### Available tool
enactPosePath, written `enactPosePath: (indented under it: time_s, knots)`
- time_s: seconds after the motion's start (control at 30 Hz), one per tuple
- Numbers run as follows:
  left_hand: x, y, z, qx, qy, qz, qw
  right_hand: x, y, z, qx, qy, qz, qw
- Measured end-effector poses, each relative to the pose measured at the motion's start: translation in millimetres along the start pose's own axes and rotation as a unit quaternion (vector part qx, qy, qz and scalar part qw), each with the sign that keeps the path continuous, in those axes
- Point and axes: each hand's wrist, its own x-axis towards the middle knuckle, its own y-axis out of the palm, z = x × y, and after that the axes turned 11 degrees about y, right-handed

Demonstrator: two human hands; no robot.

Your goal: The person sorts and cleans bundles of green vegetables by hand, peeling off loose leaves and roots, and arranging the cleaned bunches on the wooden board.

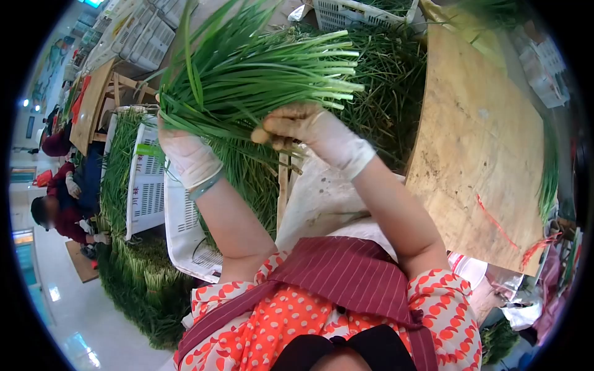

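A thick bunch of garlic chives (247,77) lies sideways across my left hand (185,151), its pale cut ends pointing right. My gloved left hand wraps round the leafy part from below, and its fingers are mostly hidden behind the leaves. At the bunch's lower edge is my right hand (312,133), in a soiled white glove, with fingers curled and pinched at some loose leaves. How much those fingertips hold is partly hidden. Beneath the hands, more chives (247,179) fill a white plastic crate (182,213).
A wooden board (479,148) with red ties (535,247) stands at the right. Loose chives (387,93) are heaped behind my right hand. Another crate (145,179) and bundled chives (151,284) lie left, near a co-worker (68,210). White sheeting (322,191) hangs before me.
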Motion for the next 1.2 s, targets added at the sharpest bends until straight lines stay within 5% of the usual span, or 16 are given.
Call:
enactPosePath:
  time_s: [0.07,0.13,0.23,0.33,0.37,0.4,0.43,0.5,0.57,0.73,0.8,0.9,0.97,1.03,1.13,1.2]
  knots:
    - [-17,21,-26,0.157,0.097,0.035,0.982,-13,-17,6,-0.112,-0.100,0.008,0.989]
    - [-3,11,-16,0.137,0.107,0.033,0.984,-40,-40,12,-0.163,-0.183,0.011,0.970]
    - [4,18,-22,0.050,0.055,-0.032,0.997,-68,-84,6,0.156,-0.220,0.118,0.956]
    - [16,19,-21,0.089,0.130,-0.006,0.988,-92,-131,4,0.304,-0.314,0.117,0.892]
    - [17,22,-24,0.090,0.130,-0.008,0.987,-98,-138,5,0.282,-0.304,0.027,0.909]
    - [17,30,-34,0.094,0.125,-0.011,0.988,-98,-132,9,0.094,-0.217,-0.156,0.959]
    - [18,36,-39,0.096,0.121,-0.013,0.988,-95,-124,15,-0.102,-0.114,-0.326,0.933]
    - [37,31,-22,0.108,0.186,0.001,0.977,-70,-128,-9,-0.150,-0.044,-0.271,0.950]
    - [32,48,-41,0.150,0.170,0.001,0.974,-46,-86,-16,-0.228,-0.082,-0.250,0.937]
    - [30,65,-54,0.195,0.174,0.023,0.965,17,-39,-12,-0.547,-0.244,-0.293,0.745]
    - [38,60,-48,0.140,0.170,0.021,0.975,20,-41,-6,-0.557,-0.218,-0.278,0.752]
    - [46,53,-44,0.367,0.337,0.051,0.866,8,-43,3,-0.536,-0.203,-0.261,0.777]
    - [34,69,-63,0.071,0.122,0.026,0.990,-1,-56,5,-0.523,-0.250,-0.283,0.764]
    - [29,76,-66,0.081,0.136,0.020,0.987,-15,-68,13,-0.532,-0.278,-0.257,0.758]
    - [28,81,-66,0.057,0.125,0.023,0.990,-30,-87,18,-0.372,-0.192,-0.206,0.884]
    - [36,78,-58,0.021,0.100,0.031,0.994,-35,-117,14,-0.403,-0.182,-0.250,0.861]
